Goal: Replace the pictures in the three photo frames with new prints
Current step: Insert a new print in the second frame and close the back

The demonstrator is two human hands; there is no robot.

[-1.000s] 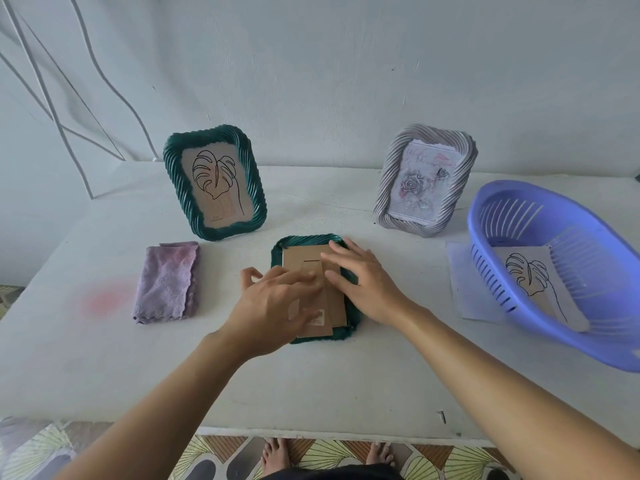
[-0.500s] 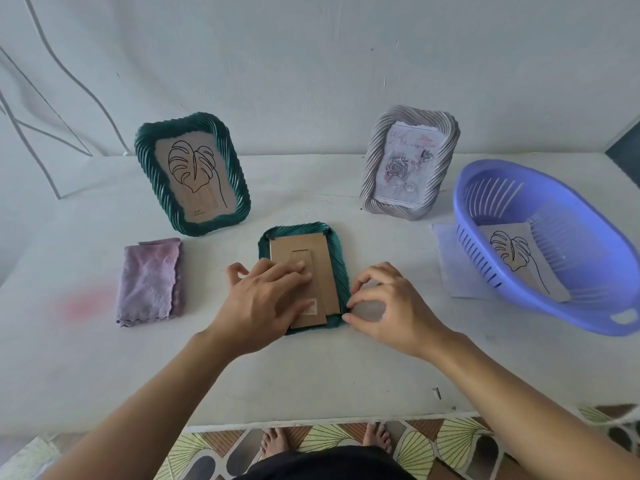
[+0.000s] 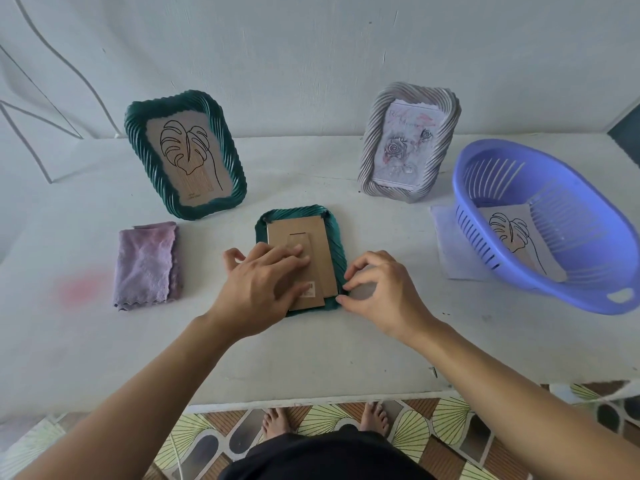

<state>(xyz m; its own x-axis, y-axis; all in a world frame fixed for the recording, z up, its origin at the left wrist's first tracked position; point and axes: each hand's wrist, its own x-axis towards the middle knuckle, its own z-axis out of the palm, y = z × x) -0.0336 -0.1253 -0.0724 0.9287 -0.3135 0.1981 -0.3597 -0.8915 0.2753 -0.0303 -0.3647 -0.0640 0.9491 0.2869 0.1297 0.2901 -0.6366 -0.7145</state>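
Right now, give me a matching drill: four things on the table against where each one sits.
1 cloth
2 grey frame
3 loose leaf print
4 middle frame

A in the basket
B face down under the left hand
C standing, back right
D folded, far left

Pairs: 1-D, 2-C, 3-A, 4-B

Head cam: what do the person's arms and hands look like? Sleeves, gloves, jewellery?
The left hand and right hand are bare, with no gloves, rings, watch or bracelets visible. Both forearms are uncovered right to the picture's edge, so no sleeves show. The fingers carry no tape or markings. The only clothing in view is a dark garment at the waist, above bare feet.
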